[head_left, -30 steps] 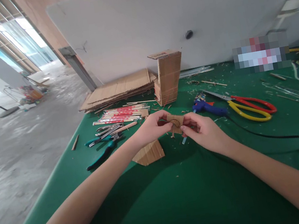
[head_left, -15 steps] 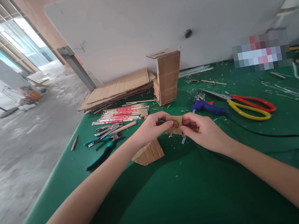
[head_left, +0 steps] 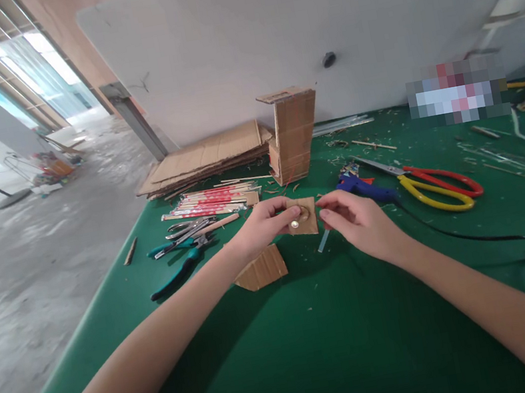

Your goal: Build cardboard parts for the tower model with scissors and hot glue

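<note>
My left hand (head_left: 261, 226) pinches a small square of cardboard (head_left: 303, 216) above the green table (head_left: 317, 336). The square has a small round metal piece on its face. My right hand (head_left: 355, 224) is just right of the square with its fingers curled, fingertips close to its right edge. Whether they hold anything tiny I cannot make out. A folded cardboard wedge (head_left: 261, 268) lies on the table under my left wrist.
A blue glue gun (head_left: 365, 188) with a black cord and yellow-and-red scissors (head_left: 436, 187) lie to the right. Pliers (head_left: 178, 268), wrapped chopsticks (head_left: 213, 202), flat cardboard sheets (head_left: 207, 155) and an upright cardboard box (head_left: 293, 133) sit at the left and back. A white board stands behind.
My right hand has drawn back from the cardboard square, which it held with the left before. The square now faces me, showing the metal piece.
</note>
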`<control>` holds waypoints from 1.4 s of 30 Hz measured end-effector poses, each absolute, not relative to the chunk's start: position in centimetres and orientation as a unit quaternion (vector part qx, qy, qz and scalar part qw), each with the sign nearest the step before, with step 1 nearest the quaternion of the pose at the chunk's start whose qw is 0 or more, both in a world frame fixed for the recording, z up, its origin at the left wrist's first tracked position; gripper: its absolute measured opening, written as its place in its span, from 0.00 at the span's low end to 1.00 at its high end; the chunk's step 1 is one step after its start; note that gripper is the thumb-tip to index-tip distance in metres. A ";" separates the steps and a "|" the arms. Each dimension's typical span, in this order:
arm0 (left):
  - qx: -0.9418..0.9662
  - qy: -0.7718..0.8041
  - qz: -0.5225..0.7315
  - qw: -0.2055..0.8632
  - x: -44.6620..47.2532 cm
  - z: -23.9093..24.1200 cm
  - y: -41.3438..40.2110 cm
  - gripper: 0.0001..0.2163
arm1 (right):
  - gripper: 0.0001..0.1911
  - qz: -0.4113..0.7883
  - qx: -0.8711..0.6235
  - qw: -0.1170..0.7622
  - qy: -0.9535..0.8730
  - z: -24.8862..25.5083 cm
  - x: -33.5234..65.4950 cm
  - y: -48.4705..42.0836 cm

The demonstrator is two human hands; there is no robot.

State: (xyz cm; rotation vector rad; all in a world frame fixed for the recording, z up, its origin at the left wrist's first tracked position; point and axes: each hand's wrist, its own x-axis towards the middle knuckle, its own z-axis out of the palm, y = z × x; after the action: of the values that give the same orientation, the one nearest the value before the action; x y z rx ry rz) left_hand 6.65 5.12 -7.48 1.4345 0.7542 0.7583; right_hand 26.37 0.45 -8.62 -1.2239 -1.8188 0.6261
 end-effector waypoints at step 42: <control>0.854 0.282 0.377 0.220 5.5 -6.7 4.7 0.11 | 0.19 -0.150 -0.646 0.125 -0.738 -9.7 32.2 3.9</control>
State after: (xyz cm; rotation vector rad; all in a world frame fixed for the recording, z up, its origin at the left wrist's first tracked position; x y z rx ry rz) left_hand 5.53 4.70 -6.66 2.3626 0.7788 1.0436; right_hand 32.22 3.87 -9.74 -1.8816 -2.1498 -0.4364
